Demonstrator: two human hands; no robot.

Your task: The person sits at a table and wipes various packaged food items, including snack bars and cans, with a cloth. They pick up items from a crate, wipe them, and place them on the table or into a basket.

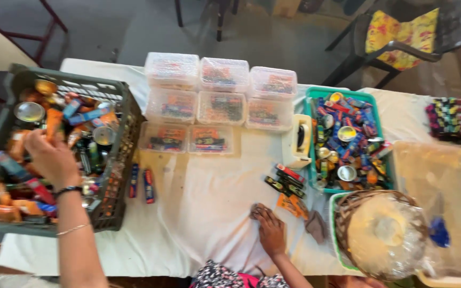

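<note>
My left hand (52,157) reaches into a dark green plastic crate (126,114) at the table's left, its fingers among orange, blue and red packets and round tins. Whether it grips one is hidden. A dark bracelet and a thin bangle circle that wrist. My right hand (269,229) lies flat on the white tablecloth (204,213) near the front edge, fingers spread, with nothing held. Just beyond its fingertips lie a few small dark and red packets (286,181) and an orange packet (290,205).
Several clear lidded boxes (225,74) of small goods stand at the back middle. Two small tubes (141,184) lie beside the crate. To the right are a white tape dispenser (300,138), a teal tray (316,96) of packets, a plastic-wrapped wicker basket (382,234) and a clear tub (438,176).
</note>
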